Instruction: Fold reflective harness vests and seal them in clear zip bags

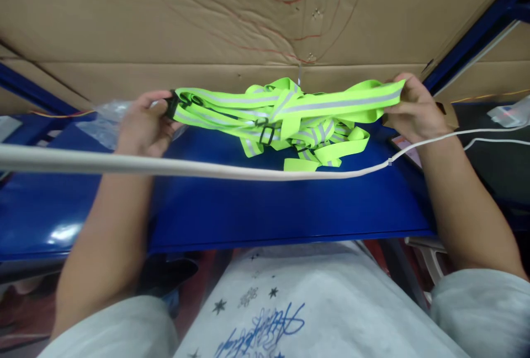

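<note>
A neon yellow reflective strap (339, 103) with a silver stripe is stretched between my two hands above a blue tabletop. My left hand (144, 123) pinches its black buckle (171, 105) at one end. At the other end, my right hand (416, 106) grips the looped webbing, fingers closed. Below and behind the stretched part lies a tangle of more neon straps (327, 140). A black slider (267, 135) shows near the middle. Whether the tangle and the held strap are one piece, I cannot tell.
A white cable (248, 173) crosses in front, close to the camera. Clear plastic bags (103, 120) lie behind my left hand. Brown cardboard (186, 26) walls the back of the blue table (269, 211). A small cardboard box (449, 115) stands behind my right wrist.
</note>
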Motion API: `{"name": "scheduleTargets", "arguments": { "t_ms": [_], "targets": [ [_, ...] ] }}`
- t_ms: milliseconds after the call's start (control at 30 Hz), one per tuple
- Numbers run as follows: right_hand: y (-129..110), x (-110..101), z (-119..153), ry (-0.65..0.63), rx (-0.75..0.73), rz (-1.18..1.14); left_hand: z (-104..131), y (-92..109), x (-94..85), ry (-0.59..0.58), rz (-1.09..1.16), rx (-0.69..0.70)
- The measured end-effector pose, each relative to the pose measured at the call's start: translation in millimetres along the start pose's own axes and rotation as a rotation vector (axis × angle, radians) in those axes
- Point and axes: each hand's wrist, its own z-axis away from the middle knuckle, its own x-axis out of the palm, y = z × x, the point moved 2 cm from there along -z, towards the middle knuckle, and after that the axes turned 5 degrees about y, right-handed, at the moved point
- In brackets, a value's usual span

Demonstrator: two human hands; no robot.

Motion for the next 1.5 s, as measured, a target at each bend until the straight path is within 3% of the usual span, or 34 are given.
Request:
{"name": "scheduleTargets", "arguments": {
  "t_ms": [67,133,300,400,467,567,633,767,867,1000,1133,1233,1400,1500],
  "targets": [
    [5,0,2,-0.151,-0.015,0.193,4,1,3.4,0.04,-0.002,0.007],
    [10,1,3,-0.252,-0.124,0.441,7,3,5.4,0.061,-0.007,0.007],
    [8,9,9,-0.219,-0.36,0.871,7,3,5.2,0.036,0.001,0.004],
    [-6,13,14,-0.08,-0.351,1.155,6,3,4.5,0.023,0.004,0.017],
    [-15,13,18,0.109,-0.295,1.254,5,4,3.6,0.018,0.013,0.021],
    [-25,10,24,0.467,-0.282,1.155,3,7,-0.4,0.015,0.066,0.011],
    [-27,8,26,0.631,-0.339,1.036,0,11,-4.1,0.012,0.107,0.015],
    [-23,7,24,0.694,-0.442,0.871,-3,17,-6.7,-0.03,0.141,0.113],
    [-17,5,18,0.609,-0.439,0.867,1,18,-2.7,0.019,0.133,0.146],
    [-4,-3,7,0.348,-0.33,0.961,8,14,4.0,0.136,0.03,0.034],
    [15,-12,-1,-0.009,-0.3,1.036,9,11,5.2,0.113,0.046,0.025],
    [16,-13,0,-0.089,-0.309,0.981,5,8,2.3,0.083,0.07,0.043],
    [-20,20,21,0.005,-0.492,0.79,5,10,2.4,0.041,0.084,0.106],
    [-35,55,41,-0.175,-0.628,0.758,11,16,7.3,0.026,0.13,0.15]
  ]
}}
